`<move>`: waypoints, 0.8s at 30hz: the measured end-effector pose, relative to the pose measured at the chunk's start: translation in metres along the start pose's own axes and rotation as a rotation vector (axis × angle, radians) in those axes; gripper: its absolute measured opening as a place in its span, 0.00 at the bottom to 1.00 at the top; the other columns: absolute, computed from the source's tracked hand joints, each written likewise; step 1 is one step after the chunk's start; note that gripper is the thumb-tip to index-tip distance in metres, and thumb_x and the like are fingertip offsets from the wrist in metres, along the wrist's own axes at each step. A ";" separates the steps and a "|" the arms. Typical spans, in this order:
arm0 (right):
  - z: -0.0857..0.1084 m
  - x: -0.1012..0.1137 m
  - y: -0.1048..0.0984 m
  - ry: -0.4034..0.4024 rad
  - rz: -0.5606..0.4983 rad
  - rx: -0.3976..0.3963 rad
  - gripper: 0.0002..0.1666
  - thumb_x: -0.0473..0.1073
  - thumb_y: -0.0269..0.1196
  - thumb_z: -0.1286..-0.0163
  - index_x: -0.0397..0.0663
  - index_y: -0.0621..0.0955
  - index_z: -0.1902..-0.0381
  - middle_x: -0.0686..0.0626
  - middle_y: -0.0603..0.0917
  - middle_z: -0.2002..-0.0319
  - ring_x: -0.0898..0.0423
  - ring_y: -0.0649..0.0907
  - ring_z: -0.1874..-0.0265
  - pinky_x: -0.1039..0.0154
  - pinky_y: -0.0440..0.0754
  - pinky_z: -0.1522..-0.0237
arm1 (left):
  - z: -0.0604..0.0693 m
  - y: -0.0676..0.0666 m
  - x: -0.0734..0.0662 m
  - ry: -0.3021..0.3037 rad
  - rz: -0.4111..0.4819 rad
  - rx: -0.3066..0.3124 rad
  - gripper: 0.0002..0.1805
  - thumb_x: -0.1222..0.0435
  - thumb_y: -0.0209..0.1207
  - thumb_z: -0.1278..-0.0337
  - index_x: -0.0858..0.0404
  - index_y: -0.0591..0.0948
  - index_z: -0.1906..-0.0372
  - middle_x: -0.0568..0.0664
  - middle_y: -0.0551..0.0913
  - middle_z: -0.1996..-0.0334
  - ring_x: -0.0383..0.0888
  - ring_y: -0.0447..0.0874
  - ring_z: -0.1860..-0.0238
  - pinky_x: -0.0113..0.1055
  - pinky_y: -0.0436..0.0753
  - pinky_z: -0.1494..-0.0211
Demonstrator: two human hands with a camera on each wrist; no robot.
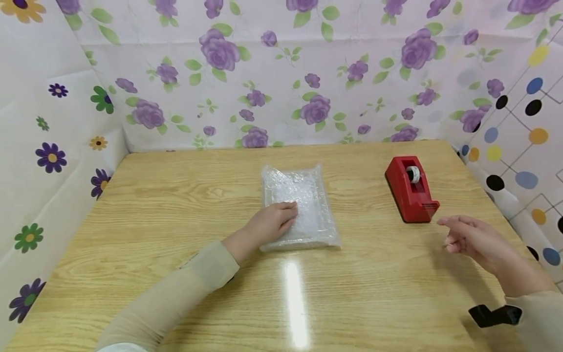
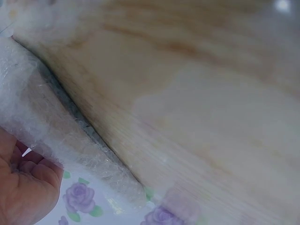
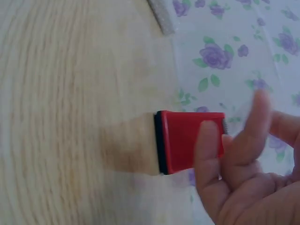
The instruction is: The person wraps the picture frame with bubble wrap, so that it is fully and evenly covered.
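A flat rectangular package in clear bubble wrap [image 1: 310, 215] lies on the wooden table in the head view. My left hand [image 1: 271, 221] rests on its left part, fingers lying over the wrap; in the left wrist view the fingers bend against the wrap's top side. Off to the right stands a red tape dispenser [image 1: 409, 193] with a small roll of tape inside. Just in front of it my right hand [image 1: 477, 242] hovers over the table, fingers loosely bent and holding nothing. The right wrist view has the dispenser's red end [image 3: 183, 140] behind the fingers.
The wooden table [image 1: 176, 205] reaches back to a wall covering with purple roses [image 1: 316, 110]. Patterned sheets border its left and right sides, the right one [image 1: 525, 181] near the right hand. A black strap [image 1: 494, 315] is on the right wrist.
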State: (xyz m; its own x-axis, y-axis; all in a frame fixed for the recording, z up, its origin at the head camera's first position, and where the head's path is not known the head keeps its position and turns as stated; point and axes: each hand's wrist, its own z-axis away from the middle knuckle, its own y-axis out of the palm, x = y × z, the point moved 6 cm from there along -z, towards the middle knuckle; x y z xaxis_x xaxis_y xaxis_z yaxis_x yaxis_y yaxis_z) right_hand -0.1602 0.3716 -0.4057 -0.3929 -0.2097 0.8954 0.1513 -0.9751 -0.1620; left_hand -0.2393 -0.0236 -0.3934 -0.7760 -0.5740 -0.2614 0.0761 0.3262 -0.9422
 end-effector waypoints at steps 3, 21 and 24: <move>-0.008 -0.001 0.001 0.014 0.060 -0.072 0.16 0.59 0.49 0.27 0.57 0.76 0.58 0.56 0.72 0.84 0.61 0.77 0.84 0.66 0.86 0.64 | 0.000 -0.001 -0.001 -0.004 0.007 0.004 0.16 0.68 0.54 0.35 0.71 0.79 0.47 0.63 0.78 0.43 0.56 0.77 0.41 0.44 0.74 0.36; -0.023 -0.001 0.015 -0.096 -0.167 -0.221 0.12 0.57 0.59 0.33 0.58 0.79 0.66 0.56 0.63 0.92 0.60 0.62 0.96 0.63 0.86 0.69 | 0.002 0.001 0.000 0.008 0.005 -0.016 0.15 0.68 0.54 0.36 0.71 0.80 0.48 0.62 0.78 0.43 0.55 0.77 0.41 0.44 0.74 0.36; -0.025 -0.003 0.014 -0.055 -0.176 -0.260 0.14 0.59 0.61 0.36 0.57 0.80 0.68 0.55 0.63 0.92 0.59 0.63 0.95 0.62 0.86 0.69 | 0.002 0.000 0.001 0.005 0.003 -0.017 0.15 0.68 0.54 0.35 0.71 0.80 0.48 0.62 0.78 0.43 0.55 0.77 0.41 0.43 0.75 0.37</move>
State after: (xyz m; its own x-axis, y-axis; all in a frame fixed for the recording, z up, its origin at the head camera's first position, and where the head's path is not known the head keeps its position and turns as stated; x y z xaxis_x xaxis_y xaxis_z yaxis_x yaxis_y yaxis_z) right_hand -0.1791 0.3569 -0.4212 -0.3419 -0.0385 0.9389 -0.1546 -0.9832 -0.0966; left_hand -0.2388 -0.0250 -0.3943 -0.7787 -0.5695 -0.2630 0.0676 0.3406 -0.9378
